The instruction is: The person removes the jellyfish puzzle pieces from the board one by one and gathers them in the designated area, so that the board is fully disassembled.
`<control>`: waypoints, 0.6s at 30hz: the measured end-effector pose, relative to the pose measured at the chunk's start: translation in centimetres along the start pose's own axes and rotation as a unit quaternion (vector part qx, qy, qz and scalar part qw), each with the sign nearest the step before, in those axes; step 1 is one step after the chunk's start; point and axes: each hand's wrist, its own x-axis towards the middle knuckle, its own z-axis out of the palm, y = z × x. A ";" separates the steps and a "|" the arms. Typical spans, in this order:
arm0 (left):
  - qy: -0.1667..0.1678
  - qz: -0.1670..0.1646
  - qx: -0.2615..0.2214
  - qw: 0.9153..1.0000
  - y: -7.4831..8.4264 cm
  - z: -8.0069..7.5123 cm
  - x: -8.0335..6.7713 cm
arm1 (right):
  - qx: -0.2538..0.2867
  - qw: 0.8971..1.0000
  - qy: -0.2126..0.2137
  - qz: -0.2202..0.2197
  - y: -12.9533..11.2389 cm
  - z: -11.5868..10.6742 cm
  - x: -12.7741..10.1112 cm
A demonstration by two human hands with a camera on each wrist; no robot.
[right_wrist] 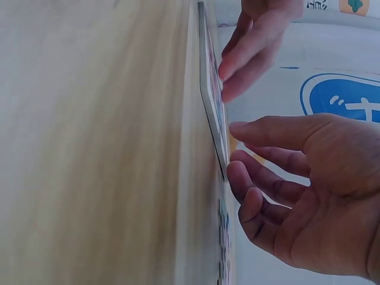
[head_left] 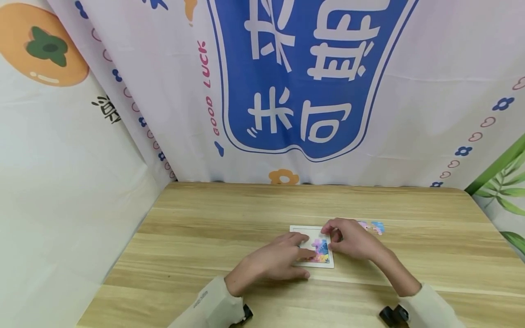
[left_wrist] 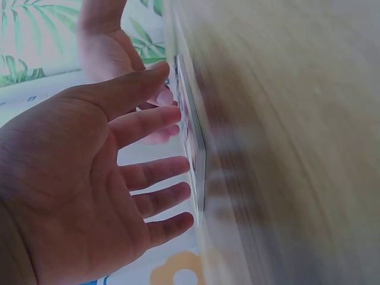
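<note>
Head view: both hands [head_left: 311, 253] on white puzzle tray [head_left: 301, 229], colourful pieces [head_left: 321, 250] inside

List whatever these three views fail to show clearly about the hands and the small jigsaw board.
- White-framed jigsaw board: head view, its picture is too small and half covered by the left hand and right hand.
- Loose pastel puzzle pieces: head view, too small to count, partly behind the right hand.
- Wooden table: left wrist view, blurred.
- Board: right wrist view, edge-on, its face unseen.
</note>
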 end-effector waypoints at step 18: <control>-0.006 0.000 -0.014 1.000 -0.1 0.8 0.7 | -0.013 1.000 -0.006 -0.010 -0.3 0.8 0.3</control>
